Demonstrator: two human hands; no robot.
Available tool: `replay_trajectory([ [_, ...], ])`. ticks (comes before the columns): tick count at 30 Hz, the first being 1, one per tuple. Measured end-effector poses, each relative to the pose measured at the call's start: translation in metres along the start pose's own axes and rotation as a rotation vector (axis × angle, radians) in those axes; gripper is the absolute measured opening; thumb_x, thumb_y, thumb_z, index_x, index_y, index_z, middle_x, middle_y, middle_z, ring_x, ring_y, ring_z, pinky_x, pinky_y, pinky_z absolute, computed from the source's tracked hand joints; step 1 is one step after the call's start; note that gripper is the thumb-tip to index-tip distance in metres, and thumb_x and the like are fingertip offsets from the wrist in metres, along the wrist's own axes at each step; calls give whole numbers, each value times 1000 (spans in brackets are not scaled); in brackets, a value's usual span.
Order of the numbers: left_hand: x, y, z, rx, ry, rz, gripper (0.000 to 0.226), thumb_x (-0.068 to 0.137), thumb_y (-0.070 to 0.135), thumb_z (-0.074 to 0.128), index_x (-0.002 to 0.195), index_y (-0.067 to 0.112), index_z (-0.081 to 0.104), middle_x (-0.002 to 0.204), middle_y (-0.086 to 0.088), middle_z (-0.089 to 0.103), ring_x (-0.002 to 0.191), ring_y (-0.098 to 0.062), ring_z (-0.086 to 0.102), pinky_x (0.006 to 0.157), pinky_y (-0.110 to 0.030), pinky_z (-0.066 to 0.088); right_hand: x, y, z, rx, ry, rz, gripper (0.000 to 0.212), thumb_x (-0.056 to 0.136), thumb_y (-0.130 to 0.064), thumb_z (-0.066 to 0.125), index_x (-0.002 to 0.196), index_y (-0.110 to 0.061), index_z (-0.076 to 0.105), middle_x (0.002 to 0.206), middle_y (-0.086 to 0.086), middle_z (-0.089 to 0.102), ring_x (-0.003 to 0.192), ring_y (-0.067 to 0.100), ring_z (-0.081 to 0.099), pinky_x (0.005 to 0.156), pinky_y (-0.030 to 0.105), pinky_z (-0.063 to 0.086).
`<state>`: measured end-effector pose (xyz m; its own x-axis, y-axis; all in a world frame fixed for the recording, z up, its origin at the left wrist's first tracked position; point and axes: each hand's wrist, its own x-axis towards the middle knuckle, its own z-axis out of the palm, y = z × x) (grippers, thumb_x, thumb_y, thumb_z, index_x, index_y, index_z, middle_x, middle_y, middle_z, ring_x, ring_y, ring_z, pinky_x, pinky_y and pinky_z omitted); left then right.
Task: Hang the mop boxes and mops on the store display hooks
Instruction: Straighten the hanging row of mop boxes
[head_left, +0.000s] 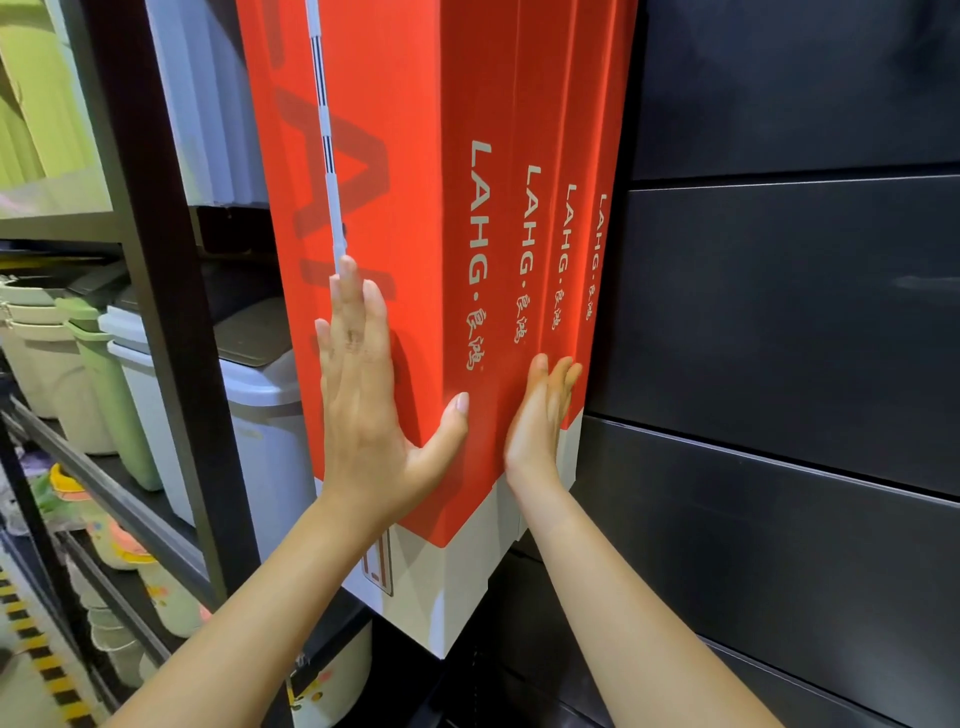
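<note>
Flat and open, both hands press on four red boxes (519, 104) and hold nothing.

At far left a rack carries green bins (104, 374) and a grey bin (260, 415). On the floor below runs yellow-and-black tape (36, 649). A black rack post (156, 260) stands just left of the boxes. Only a narrow gap is left between it and the wide face of the front box.

The left hand (363, 410) lies on that wide face with its fingers straight and pointing up. Its thumb is spread round the box's front corner onto the narrow side. A white pole with black bands (324, 130) runs down the face to the fingertips. I cannot tell whether it is printed or real.

The boxes stand upright, packed side by side, narrow sides toward the camera, each marked LAHG. A white band (441, 587) runs along their bottoms, and dark open space shows under the lowest corner.

The right hand (540, 421) rests with straight fingers on the narrow sides of the rear boxes, near the red-white edge.

Right of the last box are dark wall panels (779, 312). The box sits close against them, and I cannot tell whether they touch.
</note>
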<state>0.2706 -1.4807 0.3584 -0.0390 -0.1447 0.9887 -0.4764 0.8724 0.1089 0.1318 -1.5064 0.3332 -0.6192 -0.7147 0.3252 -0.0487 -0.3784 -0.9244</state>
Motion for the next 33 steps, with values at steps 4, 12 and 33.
replay_trajectory([
  [4,-1,0,1,-15,1,-17,83,87,29,58,148,-2,12,158,-2,7,150,-9,-2,122,-43,-1,23,-6,-10,-1,120,42,67,103,-54,20,156,-23,-7,163,-9,-15,151,12,-12,123,43,-4],
  [12,-4,-3,1,-31,6,-57,86,87,34,59,149,-5,13,157,6,4,150,-15,0,122,-47,0,45,0,-13,-41,90,64,70,102,-57,20,156,-20,-4,165,-5,-8,152,16,-6,123,47,1],
  [33,-6,-2,2,-52,-7,-81,87,87,35,59,150,-2,12,158,8,4,151,-16,1,122,-53,3,49,0,-6,-76,27,101,71,100,-59,17,156,-22,-8,165,-5,-11,152,16,-7,121,44,-2],
])
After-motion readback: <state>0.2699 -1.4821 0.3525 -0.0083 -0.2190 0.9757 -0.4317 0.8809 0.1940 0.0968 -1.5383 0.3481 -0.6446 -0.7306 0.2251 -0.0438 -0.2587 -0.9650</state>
